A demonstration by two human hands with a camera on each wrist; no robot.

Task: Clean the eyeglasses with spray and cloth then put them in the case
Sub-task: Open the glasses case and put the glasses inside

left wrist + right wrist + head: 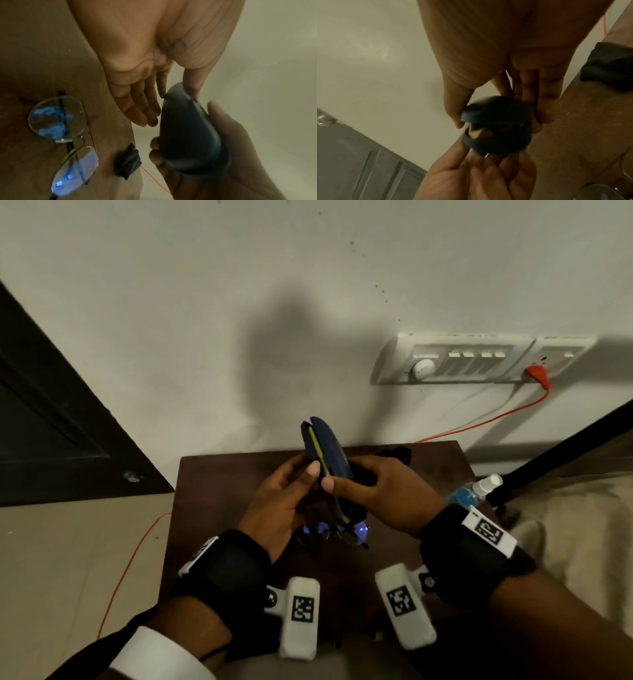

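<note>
Both hands hold a dark blue eyeglass case [329,453] upright above the brown table [212,508]. Its lid is slightly ajar, showing a yellow lining. My left hand [294,484] pinches the case's left shell between thumb and fingers [147,115]. My right hand [356,484] grips the other shell, thumb at the seam. The case [496,143] looks blurred in the right wrist view. Round-lensed eyeglasses [329,534] lie on the table just below the hands, also seen as eyeglasses [65,135]. A black cloth [394,453] lies at the table's back edge. The spray bottle [472,491] with blue liquid lies at the right edge.
The small table stands against a white wall with a switchboard [479,361] and an orange cable [479,422]. A dark door [51,422] is at the left. Beige bedding [565,525] lies to the right. The floor [68,559] shows left of the table.
</note>
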